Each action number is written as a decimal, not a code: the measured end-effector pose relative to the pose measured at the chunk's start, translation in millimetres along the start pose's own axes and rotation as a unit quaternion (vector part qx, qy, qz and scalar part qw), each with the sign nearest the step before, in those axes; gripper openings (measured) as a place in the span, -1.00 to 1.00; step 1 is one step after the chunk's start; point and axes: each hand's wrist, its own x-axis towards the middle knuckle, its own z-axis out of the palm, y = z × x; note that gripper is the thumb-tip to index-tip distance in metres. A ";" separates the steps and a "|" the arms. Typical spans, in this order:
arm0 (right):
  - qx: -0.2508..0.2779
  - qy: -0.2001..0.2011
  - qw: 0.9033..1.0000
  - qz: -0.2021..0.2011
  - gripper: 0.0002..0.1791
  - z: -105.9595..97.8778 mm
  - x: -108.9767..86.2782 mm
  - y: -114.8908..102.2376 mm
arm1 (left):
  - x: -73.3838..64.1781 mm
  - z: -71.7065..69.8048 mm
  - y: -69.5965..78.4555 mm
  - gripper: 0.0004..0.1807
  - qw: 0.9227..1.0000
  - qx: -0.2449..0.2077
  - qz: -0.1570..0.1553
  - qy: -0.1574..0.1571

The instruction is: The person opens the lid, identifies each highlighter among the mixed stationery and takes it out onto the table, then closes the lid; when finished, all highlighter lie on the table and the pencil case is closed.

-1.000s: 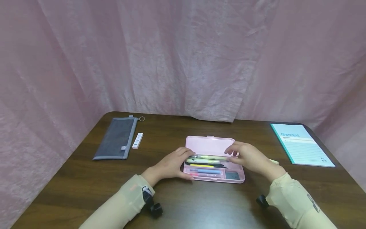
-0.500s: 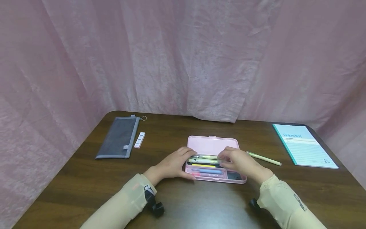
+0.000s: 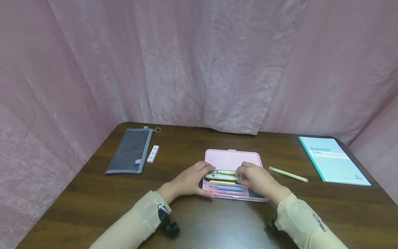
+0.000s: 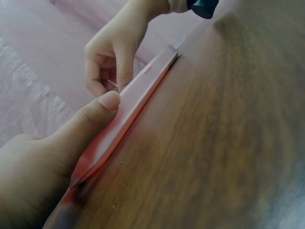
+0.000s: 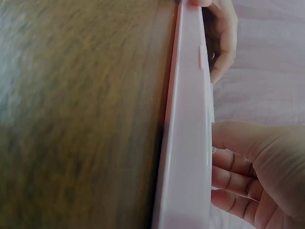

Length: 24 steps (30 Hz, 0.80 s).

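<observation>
An open pink pencil case [image 3: 233, 159] lies on the table, its lid folded back. Several pens lie inside, among them a green-and-white pen [image 3: 222, 176], a blue pen [image 3: 230, 188] and a black-and-yellow pen [image 3: 221, 181]. My left hand [image 3: 191, 180] holds the case's left end, its thumb on the front edge, as the left wrist view also shows. Over the case's right half, my right hand [image 3: 258, 178] has its curled fingers and thumb around the right end of the green-and-white pen. The fingertips are partly hidden.
A light green pen [image 3: 288, 174] lies right of the case. Farther right is a Gambit notebook [image 3: 334, 160]. At left are a grey mesh zip pouch [image 3: 129, 150] and a small white block [image 3: 153, 154]. A pink curtain [image 3: 199, 69] hangs behind the table.
My right hand has moved left and lower into the case, to the pens' right ends, uncovering the light green pen on the table. The left hand has stayed on the case.
</observation>
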 end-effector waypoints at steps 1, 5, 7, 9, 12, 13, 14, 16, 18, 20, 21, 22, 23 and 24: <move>-0.003 -0.001 1.000 0.002 -0.85 0.3 -0.1 -0.4 | -0.1 0.6 0.2 0.04 1.000 -0.001 0.001 0.000; -0.012 -0.004 1.000 0.001 -0.86 0.3 -0.7 -1.2 | -0.3 2.4 0.1 0.05 1.000 -0.002 -0.001 -0.001; -0.014 -0.003 1.000 -0.001 -0.87 0.0 -1.1 -1.1 | -0.3 2.8 -0.1 0.05 1.000 -0.001 -0.002 -0.001; -0.014 0.000 1.000 -0.006 -0.88 -1.0 -1.7 -1.2 | -0.2 2.8 -0.1 0.05 1.000 0.000 -0.003 -0.003; -0.015 0.009 1.000 -0.014 -0.90 -3.0 -2.7 -1.3 | -0.1 2.0 0.3 0.05 1.000 -0.001 -0.004 -0.004; -0.015 0.012 1.000 -0.018 -0.91 -4.2 -3.1 -1.6 | 0.0 1.7 0.5 0.05 1.000 -0.002 -0.004 -0.004; -0.015 0.015 1.000 -0.021 -0.92 -5.3 -3.6 -1.8 | -0.1 1.3 0.7 0.05 1.000 -0.003 -0.004 -0.004; -0.014 0.019 0.999 -0.025 -0.92 -7.8 -4.5 -2.3 | -0.1 0.8 1.0 0.05 1.000 -0.003 -0.004 -0.004; -0.011 0.020 0.999 -0.026 -0.92 -10.6 -5.5 -3.0 | -0.1 0.8 0.8 0.05 1.000 -0.004 -0.004 -0.003; -0.010 0.019 0.999 -0.024 -0.92 -13.3 -6.3 -3.3 | -0.1 0.9 0.3 0.05 1.000 -0.003 -0.004 -0.002; -0.008 0.017 1.000 -0.022 -0.92 -14.8 -6.7 -3.3 | -0.1 1.1 -0.1 0.05 1.000 -0.002 -0.004 -0.002; -0.008 0.015 1.000 -0.021 -0.92 -16.2 -7.1 -3.4 | -0.1 1.2 -0.4 0.05 1.000 -0.002 -0.005 -0.002; -0.008 0.014 1.000 -0.021 -0.91 -17.7 -7.3 -3.3 | -0.1 1.2 -0.8 0.05 1.000 -0.001 -0.004 -0.001; -0.008 0.013 1.000 -0.020 -0.90 -19.4 -7.5 -3.2 | 0.0 1.2 -1.2 0.05 1.000 0.000 -0.005 -0.001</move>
